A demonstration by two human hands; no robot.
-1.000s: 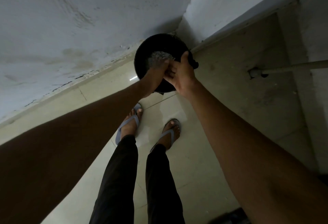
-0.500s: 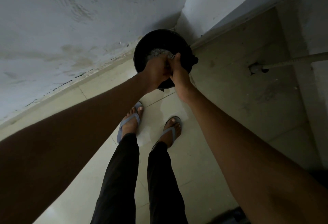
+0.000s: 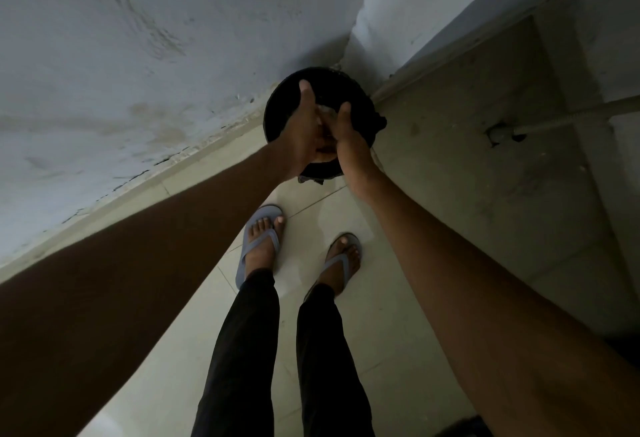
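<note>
Person is standing and looking down, both arms reaching out toward 12 o'clock. The black bucket (image 3: 277, 114) is sitting on the floor in the wall corner, at 12 o'clock from the feet, with its mouth facing up.

The left hand (image 3: 304, 135) and right hand (image 3: 349, 149) are meeting palm to palm over the bucket's opening. A pale grey lump (image 3: 327, 112) is showing in the gap between them, and both hands are curling in around it and holding it tight. Only a sliver of it is peeking out, so I cannot tell what it is. Both thumbs are pointing up toward 12 o'clock. The other fingers are mostly hidden inside the clasp.

The left flip-flop (image 3: 258, 242) is standing at 6 o'clock from the bucket and the right flip-flop (image 3: 341, 263) at about 5 o'clock, both on the pale tiled floor (image 3: 381, 315). Black trousers (image 3: 242, 350) are covering the legs. The stained white wall (image 3: 138, 55) is filling 9 to 12 o'clock. A ribbed hose (image 3: 568, 117) is running out along a raised concrete step (image 3: 485, 194) at 3 o'clock from the bucket.
</note>
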